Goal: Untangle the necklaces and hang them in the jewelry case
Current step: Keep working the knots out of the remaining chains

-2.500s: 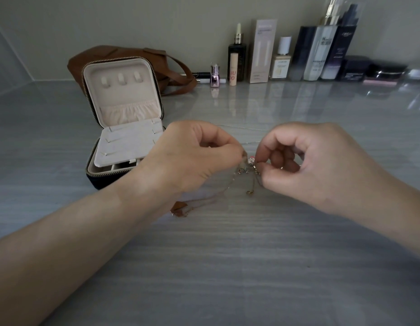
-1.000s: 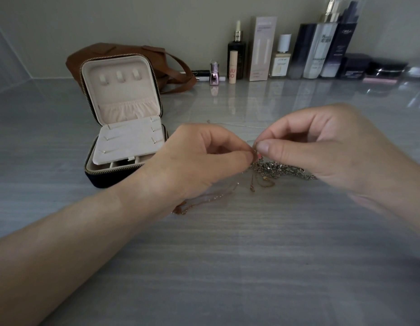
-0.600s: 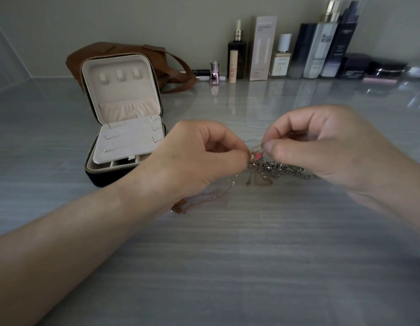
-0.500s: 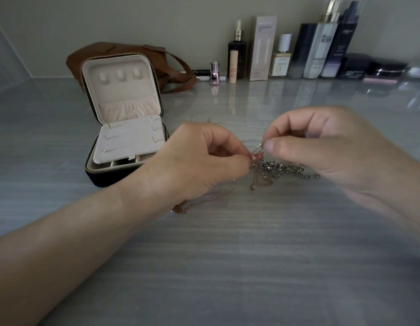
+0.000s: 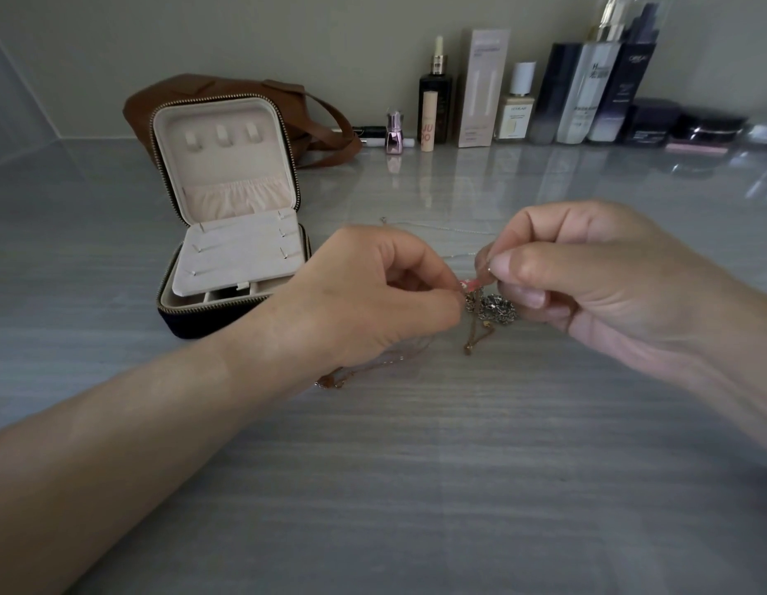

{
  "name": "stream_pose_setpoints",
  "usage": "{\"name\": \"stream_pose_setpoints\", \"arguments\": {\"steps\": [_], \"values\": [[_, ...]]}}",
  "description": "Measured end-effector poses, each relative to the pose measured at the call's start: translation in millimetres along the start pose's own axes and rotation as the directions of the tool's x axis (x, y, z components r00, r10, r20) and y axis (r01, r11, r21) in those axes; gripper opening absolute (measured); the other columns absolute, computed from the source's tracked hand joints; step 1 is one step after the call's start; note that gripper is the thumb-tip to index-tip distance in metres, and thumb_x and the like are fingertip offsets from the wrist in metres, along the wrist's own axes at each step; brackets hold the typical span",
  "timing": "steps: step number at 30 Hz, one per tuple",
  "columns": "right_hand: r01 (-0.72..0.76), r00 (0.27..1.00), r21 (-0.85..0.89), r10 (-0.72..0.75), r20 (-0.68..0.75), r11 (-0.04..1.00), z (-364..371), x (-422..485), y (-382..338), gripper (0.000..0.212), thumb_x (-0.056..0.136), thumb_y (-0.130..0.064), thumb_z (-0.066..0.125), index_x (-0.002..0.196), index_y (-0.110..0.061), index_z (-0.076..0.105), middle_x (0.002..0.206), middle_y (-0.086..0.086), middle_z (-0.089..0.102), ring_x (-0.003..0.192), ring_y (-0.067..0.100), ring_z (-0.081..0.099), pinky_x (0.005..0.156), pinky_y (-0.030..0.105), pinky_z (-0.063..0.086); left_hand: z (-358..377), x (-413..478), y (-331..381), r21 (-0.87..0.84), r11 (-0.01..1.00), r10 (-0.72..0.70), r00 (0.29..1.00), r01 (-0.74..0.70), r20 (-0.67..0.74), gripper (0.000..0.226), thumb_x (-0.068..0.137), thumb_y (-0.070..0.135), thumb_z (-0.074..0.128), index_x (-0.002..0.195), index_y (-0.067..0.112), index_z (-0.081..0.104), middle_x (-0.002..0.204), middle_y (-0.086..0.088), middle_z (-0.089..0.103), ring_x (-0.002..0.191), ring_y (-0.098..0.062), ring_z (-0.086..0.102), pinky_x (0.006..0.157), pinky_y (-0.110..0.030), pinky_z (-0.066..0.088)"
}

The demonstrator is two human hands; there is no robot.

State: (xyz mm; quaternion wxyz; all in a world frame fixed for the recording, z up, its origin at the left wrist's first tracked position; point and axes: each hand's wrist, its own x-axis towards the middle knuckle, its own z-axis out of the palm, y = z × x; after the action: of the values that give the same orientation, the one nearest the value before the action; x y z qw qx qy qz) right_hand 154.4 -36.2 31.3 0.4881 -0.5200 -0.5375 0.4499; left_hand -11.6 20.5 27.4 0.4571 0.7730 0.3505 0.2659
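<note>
2 hands, left [image 5: 364,294] and right [image 5: 609,285], pinch tangled necklaces [image 5: 495,309] over glossy grey countertop [image 5: 416,487].

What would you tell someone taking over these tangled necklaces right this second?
Left hand: pinches the tangle of necklaces at a pink bead.
Right hand: pinches the same tangle just above.
Its chains trail onto the table; a thin silver chain lies behind the hands.
Jewelry case stands open to the left, its hooks bare.
Done: nothing hung.
Left: free each necklace, hang them all.
</note>
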Motion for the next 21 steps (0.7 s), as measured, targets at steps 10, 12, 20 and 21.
{"name": "stream_pose_setpoints", "arguments": {"steps": [10, 12, 20, 21], "values": [[0.076, 0.997, -0.155, -0.076, 0.005, 0.985, 3.3, -0.7, -0.3, 0.005, 0.062, -0.020, 0.067, 0.061, -0.022, 0.071, 0.055, -0.008, 0.057, 0.047, -0.001, 0.046, 0.044, 0.009, 0.034, -1.0, 0.0, 1.3, -0.055, 0.997, 0.057, 0.997, -0.060, -0.046, 0.004, 0.065, 0.028, 0.072, 0.069, 0.028, 0.074, 0.071, 0.007, 0.071, 0.065, -0.003, 0.062, 0.064, -0.015, 0.049], [0.082, 0.997, -0.180, -0.083, 0.000, 0.980, 3.3, 0.2, 1.4, 0.006, 0.061, -0.022, 0.066, 0.062, -0.023, 0.071, 0.056, -0.006, 0.057, 0.050, 0.001, 0.046, 0.044, 0.011, 0.035, -0.9, -0.4, 1.2, -0.044, 0.996, 0.070, 0.996, -0.073, -0.053, 0.005, 0.064, 0.028, 0.070, 0.067, 0.026, 0.074, 0.070, 0.003, 0.071, 0.063, -0.003, 0.059, 0.062, -0.016, 0.049], [0.058, 0.998, -0.190, -0.061, -0.009, 0.980, 2.1, 1.1, 1.6, 0.006, 0.059, -0.016, 0.072, 0.058, -0.022, 0.071, 0.051, -0.007, 0.054, 0.042, 0.000, 0.043, 0.040, 0.009, 0.031, 0.1, -0.3, 3.7, 0.003, 0.997, 0.079, 0.990, -0.079, -0.115, 0.009, 0.063, 0.032, 0.064, 0.065, 0.028, 0.072, 0.069, 0.009, 0.070, 0.060, -0.002, 0.058, 0.058, -0.013, 0.047], [0.059, 0.998, -0.181, -0.061, -0.007, 0.982, 2.2, 1.1, 1.4, 0.006, 0.059, -0.017, 0.069, 0.058, -0.023, 0.071, 0.050, -0.008, 0.054, 0.042, 0.000, 0.043, 0.040, 0.009, 0.031, 0.3, -0.6, 3.5, 0.005, 0.997, 0.073, 0.992, -0.073, -0.105, 0.010, 0.063, 0.033, 0.064, 0.067, 0.029, 0.072, 0.073, 0.009, 0.071, 0.065, -0.004, 0.063, 0.062, -0.014, 0.049]]}}
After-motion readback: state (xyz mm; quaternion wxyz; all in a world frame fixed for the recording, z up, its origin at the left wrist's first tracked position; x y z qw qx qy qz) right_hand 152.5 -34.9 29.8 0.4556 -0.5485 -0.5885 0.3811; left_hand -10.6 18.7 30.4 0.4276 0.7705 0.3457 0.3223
